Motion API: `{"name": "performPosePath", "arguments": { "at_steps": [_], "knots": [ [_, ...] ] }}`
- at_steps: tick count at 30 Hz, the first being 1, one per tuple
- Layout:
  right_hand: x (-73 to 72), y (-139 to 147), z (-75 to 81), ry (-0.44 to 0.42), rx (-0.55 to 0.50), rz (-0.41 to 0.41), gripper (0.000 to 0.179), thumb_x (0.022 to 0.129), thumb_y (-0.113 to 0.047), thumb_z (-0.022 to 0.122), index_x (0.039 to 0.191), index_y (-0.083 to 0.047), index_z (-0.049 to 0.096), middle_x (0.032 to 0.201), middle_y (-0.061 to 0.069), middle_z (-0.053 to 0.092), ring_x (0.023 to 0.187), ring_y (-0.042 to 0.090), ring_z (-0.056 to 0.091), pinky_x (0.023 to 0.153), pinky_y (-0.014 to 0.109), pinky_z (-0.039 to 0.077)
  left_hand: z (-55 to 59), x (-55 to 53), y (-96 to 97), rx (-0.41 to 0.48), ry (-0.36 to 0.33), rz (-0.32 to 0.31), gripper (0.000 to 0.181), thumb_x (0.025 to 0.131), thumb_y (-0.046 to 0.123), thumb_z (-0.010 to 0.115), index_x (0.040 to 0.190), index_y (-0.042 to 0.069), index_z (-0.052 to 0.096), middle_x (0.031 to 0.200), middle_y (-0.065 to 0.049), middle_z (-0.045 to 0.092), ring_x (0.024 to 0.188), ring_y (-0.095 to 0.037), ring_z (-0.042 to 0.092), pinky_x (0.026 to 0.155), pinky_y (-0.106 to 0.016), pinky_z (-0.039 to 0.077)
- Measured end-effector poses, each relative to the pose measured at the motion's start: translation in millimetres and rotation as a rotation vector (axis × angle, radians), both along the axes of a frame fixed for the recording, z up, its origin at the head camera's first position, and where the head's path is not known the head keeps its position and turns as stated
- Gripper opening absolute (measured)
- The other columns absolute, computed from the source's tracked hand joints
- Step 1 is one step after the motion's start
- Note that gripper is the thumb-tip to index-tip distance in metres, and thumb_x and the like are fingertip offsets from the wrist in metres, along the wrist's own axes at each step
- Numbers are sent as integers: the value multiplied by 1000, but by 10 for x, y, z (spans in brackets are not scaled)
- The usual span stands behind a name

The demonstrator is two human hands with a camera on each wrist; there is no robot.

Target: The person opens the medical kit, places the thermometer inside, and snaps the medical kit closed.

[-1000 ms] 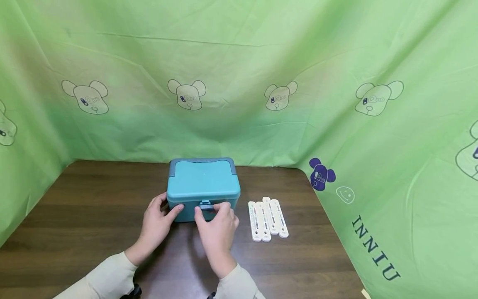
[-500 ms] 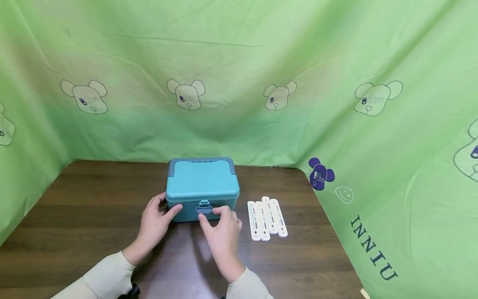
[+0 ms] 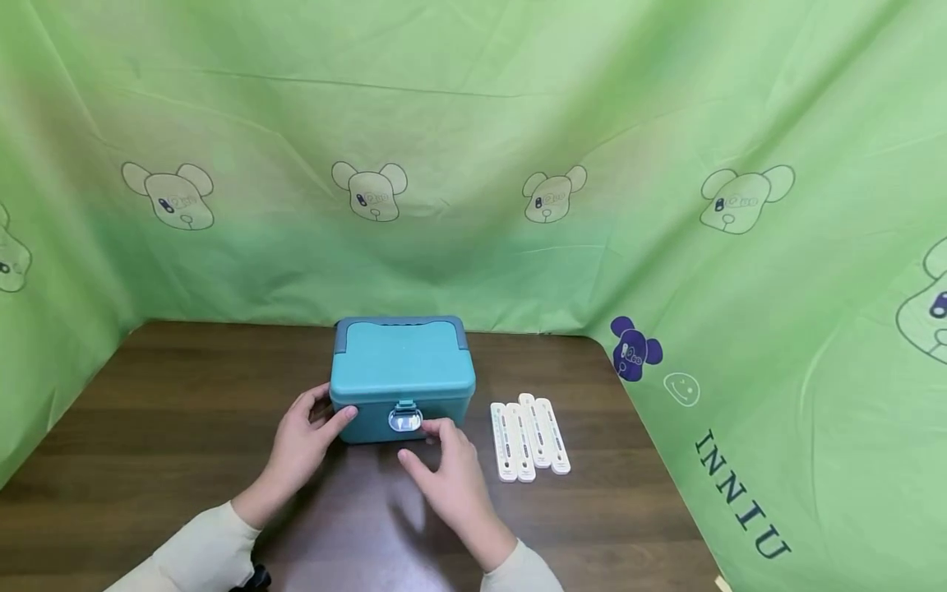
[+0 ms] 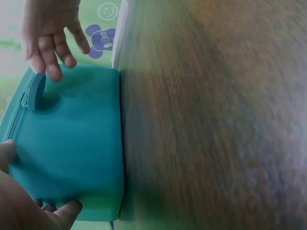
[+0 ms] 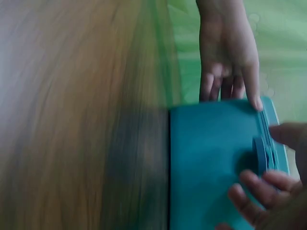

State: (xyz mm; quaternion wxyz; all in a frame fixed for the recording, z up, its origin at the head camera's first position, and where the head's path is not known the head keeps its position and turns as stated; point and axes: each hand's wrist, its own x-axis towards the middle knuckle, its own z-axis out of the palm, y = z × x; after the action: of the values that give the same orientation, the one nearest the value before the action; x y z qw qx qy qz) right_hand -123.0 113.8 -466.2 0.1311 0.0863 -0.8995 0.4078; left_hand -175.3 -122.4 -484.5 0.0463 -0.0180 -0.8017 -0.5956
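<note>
A teal storage box (image 3: 403, 362) with a blue-grey carry handle (image 3: 403, 319) folded on its lid stands on the table, lid down. My left hand (image 3: 299, 444) grips its left side, thumb on the front face and fingers round the corner. At the front middle, the blue-grey latch (image 3: 405, 420) sticks outward, as the right wrist view shows from the side. Beside that latch is my right hand (image 3: 453, 481), thumb apart and fingers loosely bent; its index fingertip is at the latch's right edge, and contact is hard to tell.
Several long white plastic sticks with printed marks (image 3: 529, 436) lie side by side on the wooden table (image 3: 185, 395), right of the box. A green printed cloth (image 3: 459, 263) hangs behind the table and along both sides.
My right hand has let go of the latch and drawn back, its thumb moving away toward the lower right. The latch has swung outward and up. My left hand stays on the box.
</note>
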Motion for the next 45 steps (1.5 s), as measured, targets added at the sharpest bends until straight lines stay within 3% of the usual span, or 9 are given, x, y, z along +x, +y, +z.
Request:
{"name": "performPosePath", "arguments": {
  "at_steps": [3, 7, 16, 21, 27, 36, 45],
  "knots": [
    [-7, 175, 21, 22, 60, 112, 46, 91, -29, 78, 130, -12, 63, 121, 0, 69, 110, 17, 64, 98, 40, 52, 30, 23, -30, -9, 12, -7, 76, 92, 42, 76, 148, 0, 46, 147, -19, 49, 136, -38, 54, 107, -46, 48],
    [-78, 435, 42, 102, 135, 193, 49, 94, -27, 74, 138, -11, 59, 124, 0, 69, 115, 16, 63, 101, 40, 52, 87, 28, -50, -39, 96, -1, 70, 92, 38, 78, 146, 3, 50, 144, -16, 52, 133, -38, 56, 104, -48, 50],
    [-268, 962, 79, 283, 292, 136, 45, 90, -24, 80, 129, -8, 66, 123, 4, 70, 116, 22, 63, 102, 44, 50, 129, 21, -184, -198, 270, 1, 55, 92, 25, 80, 139, 4, 59, 139, -13, 57, 126, -36, 59, 102, -55, 52],
    [-429, 1006, 129, 281, 247, 120, 53, 90, -27, 80, 136, -7, 63, 129, 8, 68, 122, 27, 61, 105, 47, 49, 154, 20, -271, -227, 285, 1, 55, 92, 24, 80, 139, 4, 59, 139, -13, 57, 126, -36, 57, 103, -59, 50],
    [-558, 970, 100, 222, 176, 96, 61, 90, -28, 80, 142, -4, 59, 139, 13, 63, 131, 32, 56, 110, 52, 45, 121, -14, -237, -212, 296, -35, 58, 90, 28, 82, 138, 6, 59, 139, -12, 57, 126, -36, 58, 102, -58, 52],
    [-616, 880, 16, 202, 118, 92, 54, 92, -27, 78, 137, -3, 63, 136, 14, 65, 130, 32, 57, 109, 53, 47, 114, -8, -172, -192, 295, -19, 54, 89, 25, 83, 135, 5, 63, 137, -11, 59, 124, -34, 59, 100, -56, 53],
    [-635, 829, 95, 280, 104, 70, 49, 91, -23, 79, 132, 0, 66, 139, 13, 65, 130, 34, 58, 108, 53, 47, 204, -45, -174, -222, 326, 2, 51, 87, 22, 84, 133, 7, 65, 134, -9, 62, 122, -30, 60, 102, -55, 51]
  ]
}}
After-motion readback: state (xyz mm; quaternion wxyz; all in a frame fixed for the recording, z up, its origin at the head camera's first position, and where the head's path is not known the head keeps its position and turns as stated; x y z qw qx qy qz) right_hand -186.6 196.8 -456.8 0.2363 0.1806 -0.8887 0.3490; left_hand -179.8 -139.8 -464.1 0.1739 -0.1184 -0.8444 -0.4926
